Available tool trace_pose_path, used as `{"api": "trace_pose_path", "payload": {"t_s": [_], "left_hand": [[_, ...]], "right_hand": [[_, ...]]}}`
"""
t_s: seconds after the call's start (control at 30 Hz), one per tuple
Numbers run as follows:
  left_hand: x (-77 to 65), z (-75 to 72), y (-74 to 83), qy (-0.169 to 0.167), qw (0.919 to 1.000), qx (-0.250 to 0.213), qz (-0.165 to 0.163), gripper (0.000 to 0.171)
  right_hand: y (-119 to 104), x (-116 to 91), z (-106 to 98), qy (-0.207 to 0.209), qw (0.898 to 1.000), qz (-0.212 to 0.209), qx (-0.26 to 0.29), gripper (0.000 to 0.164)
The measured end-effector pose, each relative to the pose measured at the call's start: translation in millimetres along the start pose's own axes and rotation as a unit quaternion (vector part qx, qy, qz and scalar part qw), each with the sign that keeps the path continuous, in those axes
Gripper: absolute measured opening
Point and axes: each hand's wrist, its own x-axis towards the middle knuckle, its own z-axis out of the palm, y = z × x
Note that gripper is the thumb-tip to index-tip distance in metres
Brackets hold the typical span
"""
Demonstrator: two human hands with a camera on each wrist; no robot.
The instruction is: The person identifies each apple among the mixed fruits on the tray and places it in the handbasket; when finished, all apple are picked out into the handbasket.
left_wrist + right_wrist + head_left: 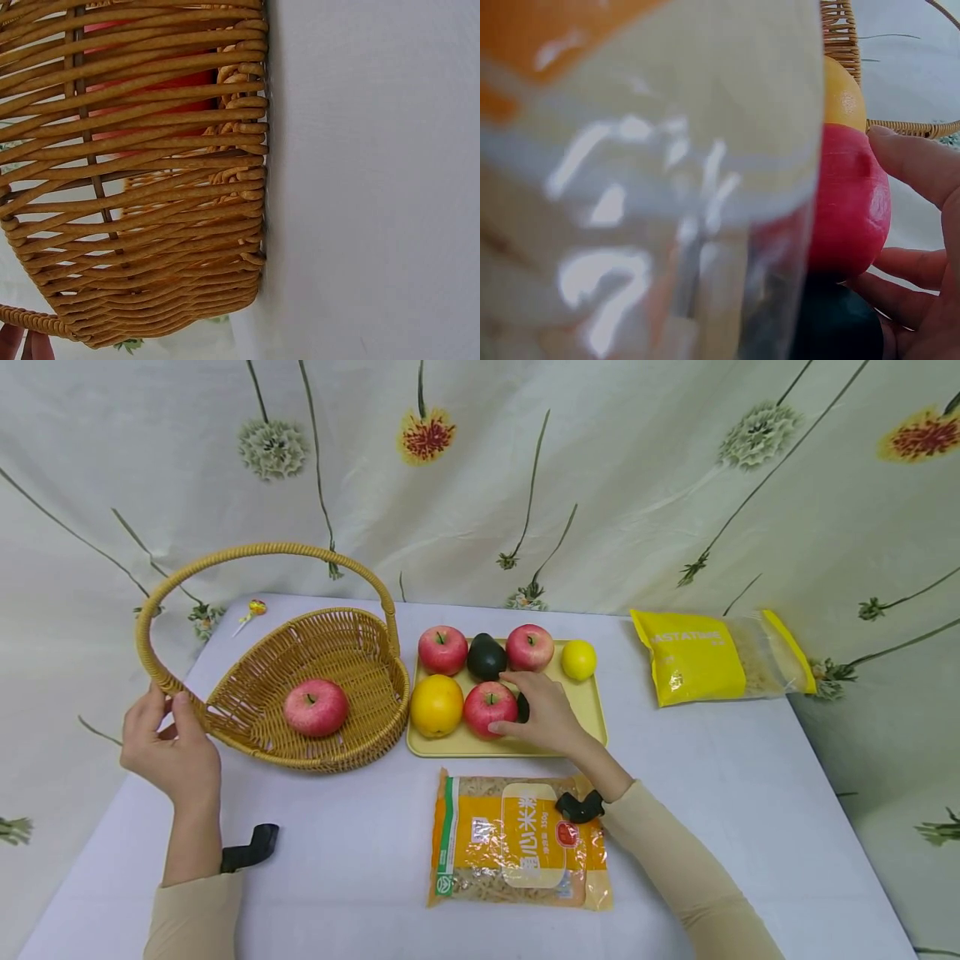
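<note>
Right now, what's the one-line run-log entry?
left hand: grips basket handle; right hand: fingers around red apple on tray; basket: one apple inside

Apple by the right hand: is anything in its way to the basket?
Yes. The orange sits beside that apple, between it and the basket. Then come the left rim of the tray and the basket's woven side. It would probably need lifting over.

White table (pixel 360 852) — basket (pixel 386 735), tray (pixel 588 710), 2 bags (pixel 693 660) (pixel 517 843), lollipop (pixel 257 607)
</note>
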Motion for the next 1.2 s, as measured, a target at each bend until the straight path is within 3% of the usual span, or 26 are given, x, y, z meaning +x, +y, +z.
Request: {"api": "trace_pose_path", "payload": {"t_s": [0.73, 1.2], "left_hand": [[-0.3, -1.1, 0.5, 0.004, 1.0, 0.0, -0.002, 0.024], [-1.7, -0.2, 4.5, -0.001, 1.0, -0.007, 0.004, 0.024]], "right_hand": [[0.0, 3.0, 6.4, -0.008, 0.995, -0.023, -0.101, 0.081], [-3.5, 3.7, 5.9, 0.015, 0.995, -0.014, -0.101, 0.073]]}}
